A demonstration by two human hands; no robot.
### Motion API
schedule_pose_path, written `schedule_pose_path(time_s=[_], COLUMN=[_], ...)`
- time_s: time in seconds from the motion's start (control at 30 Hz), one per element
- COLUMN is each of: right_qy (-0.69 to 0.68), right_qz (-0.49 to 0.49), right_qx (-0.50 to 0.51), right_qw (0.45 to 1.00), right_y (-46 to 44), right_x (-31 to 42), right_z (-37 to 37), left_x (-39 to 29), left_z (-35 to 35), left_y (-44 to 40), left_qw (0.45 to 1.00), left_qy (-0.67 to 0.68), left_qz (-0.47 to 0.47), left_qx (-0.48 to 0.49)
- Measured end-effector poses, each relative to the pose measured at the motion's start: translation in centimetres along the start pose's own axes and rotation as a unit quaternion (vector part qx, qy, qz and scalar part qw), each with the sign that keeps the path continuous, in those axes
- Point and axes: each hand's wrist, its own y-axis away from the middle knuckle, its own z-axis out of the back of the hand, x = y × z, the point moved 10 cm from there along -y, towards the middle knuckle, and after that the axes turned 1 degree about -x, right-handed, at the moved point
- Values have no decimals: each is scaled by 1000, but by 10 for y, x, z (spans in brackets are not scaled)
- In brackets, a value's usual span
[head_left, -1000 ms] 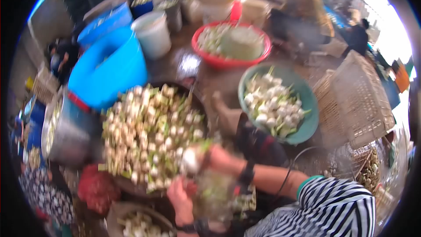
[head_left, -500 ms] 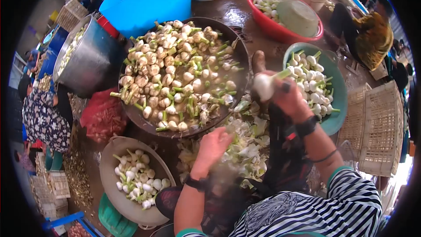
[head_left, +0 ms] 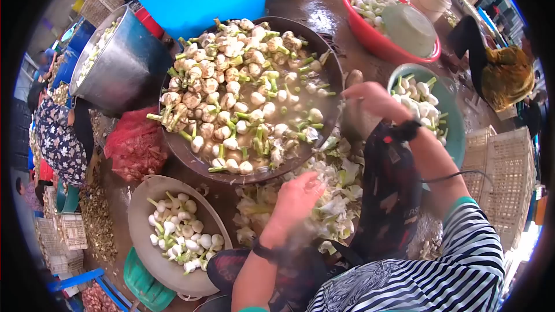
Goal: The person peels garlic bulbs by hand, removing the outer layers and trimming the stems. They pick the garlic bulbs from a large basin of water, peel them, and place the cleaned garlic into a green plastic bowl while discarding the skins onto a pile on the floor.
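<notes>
My left hand point(head_left: 293, 201) has its fingers curled above a heap of peeled garlic skins and leaves point(head_left: 341, 190); whether something is in it is hidden. My right hand point(head_left: 373, 101) is stretched toward the right rim of a wide dark pan point(head_left: 330, 84), slightly blurred, with fingers apart and no bulb visible in it. Brownish garlic bulbs point(head_left: 208, 84) with cut green stems fill the pan's left part, and murky water shows at its right. To the right of this hand, a green basin point(head_left: 454, 121) contains clean white garlic bulbs point(head_left: 419, 98).
A grey basin point(head_left: 144, 254) of white bulbs stands at the lower left. Behind the pan are a blue tub point(head_left: 202, 0), a metal pot point(head_left: 130, 63) and a red basin point(head_left: 399, 49). A red net sack point(head_left: 136, 144) lies left; wicker baskets point(head_left: 503, 179) stand right. Other people sit at both sides.
The garlic bulb that was in my right hand is gone from it. That hand has moved up and left toward the pan rim. The left hand remains low, shifted slightly right, and the view has shifted.
</notes>
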Motion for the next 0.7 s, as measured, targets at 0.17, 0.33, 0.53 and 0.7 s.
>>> schedule_pose_path(time_s=[0.17, 0.33, 0.53, 0.7], right_qy=[65, 209, 88, -162], right_qz=[137, -61, -70, 62], right_qx=[69, 107, 164, 159], right_qw=[986, 970, 980, 972], right_y=[-111, -165, -182, -154], right_x=[52, 18, -11, 35], right_z=[-148, -214, -249, -208], left_x=[-4, -2, 3, 20], left_z=[10, 15, 15, 14], left_y=[2, 0, 2, 0], left_qw=[1000, 998, 999, 998], left_qy=[14, 10, 18, 63], left_qz=[-21, -64, 18, 12], left_qx=[-14, -11, 18, -12])
